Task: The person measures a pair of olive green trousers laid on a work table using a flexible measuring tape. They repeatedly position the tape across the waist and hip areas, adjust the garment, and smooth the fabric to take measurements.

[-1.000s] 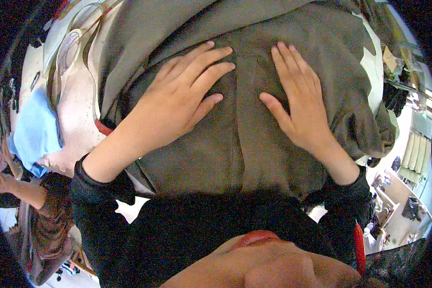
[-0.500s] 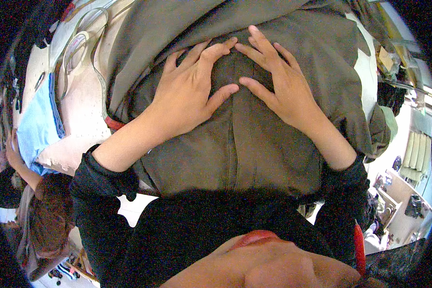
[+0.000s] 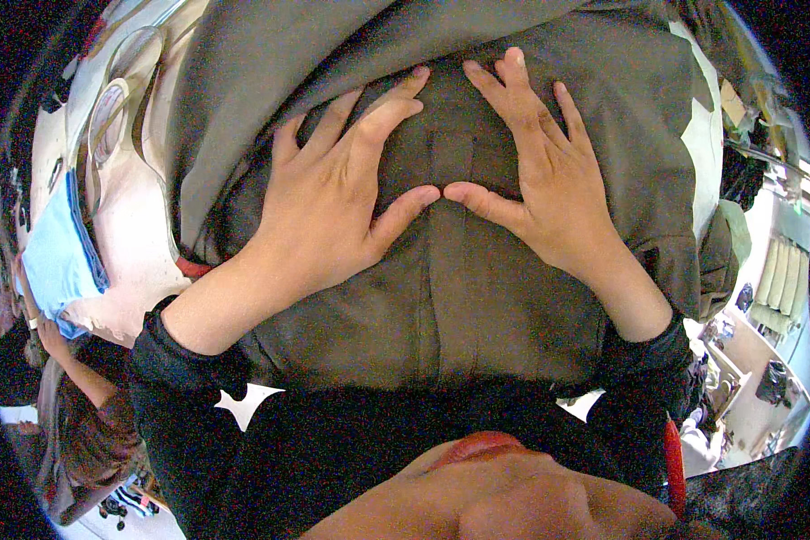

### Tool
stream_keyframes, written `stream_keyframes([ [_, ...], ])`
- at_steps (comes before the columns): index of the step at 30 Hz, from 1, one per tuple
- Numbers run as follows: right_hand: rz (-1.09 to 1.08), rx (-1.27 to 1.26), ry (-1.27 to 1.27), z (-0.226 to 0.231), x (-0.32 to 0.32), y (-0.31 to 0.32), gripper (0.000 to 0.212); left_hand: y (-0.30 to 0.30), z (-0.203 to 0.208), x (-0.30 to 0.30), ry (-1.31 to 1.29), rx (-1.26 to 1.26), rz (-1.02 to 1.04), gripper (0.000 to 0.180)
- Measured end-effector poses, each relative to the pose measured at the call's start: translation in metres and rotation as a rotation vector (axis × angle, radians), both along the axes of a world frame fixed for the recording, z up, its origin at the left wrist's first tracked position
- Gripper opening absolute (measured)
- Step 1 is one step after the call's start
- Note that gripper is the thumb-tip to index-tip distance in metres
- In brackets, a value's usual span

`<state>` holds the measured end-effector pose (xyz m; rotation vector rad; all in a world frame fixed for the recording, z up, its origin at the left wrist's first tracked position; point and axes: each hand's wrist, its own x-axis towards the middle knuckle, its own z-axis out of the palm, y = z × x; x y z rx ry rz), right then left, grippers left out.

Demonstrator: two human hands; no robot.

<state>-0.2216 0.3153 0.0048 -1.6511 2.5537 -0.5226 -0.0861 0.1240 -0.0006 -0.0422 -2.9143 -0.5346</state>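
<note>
A large dark olive-brown cloth piece (image 3: 504, 306), seemingly a garment, lies spread before me, with a seam running down its middle. On its left part rests my left hand (image 3: 328, 184), palm down with fingers spread. My right hand (image 3: 549, 171) lies on the right part, fingers apart and pressed to the fabric. The two thumbs almost meet over the middle seam. Above the seam, between the hands, a narrow stitched strip (image 3: 452, 157) shows. A loose fold of the same cloth (image 3: 243, 99) drapes across the upper left.
Left on the pale table (image 3: 135, 216) are a roll of tape (image 3: 108, 121), a loose band and light blue fabric (image 3: 58, 243). Another person's arm (image 3: 76, 364) reaches in at the far left. At right stand a bench (image 3: 747, 396) and stacked pale rolls (image 3: 778, 279).
My hands have moved apart at the fingers, and the thumbs have come down slightly along the seam. The strip between them is more exposed. The other person's arm at left has shifted.
</note>
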Motion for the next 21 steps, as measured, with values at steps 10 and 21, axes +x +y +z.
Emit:
stream_keyframes([
  [10, -0.015, -0.429, -0.029, 0.001, -0.011, 0.004, 0.043, 0.002, 0.009, -0.002, -0.114, -0.027, -0.029, 0.058],
  [21, -0.079, -0.246, -0.247, 0.001, 0.002, 0.007, 0.057, 0.000, 0.015, -0.007, -0.196, -0.086, -0.210, 0.043],
])
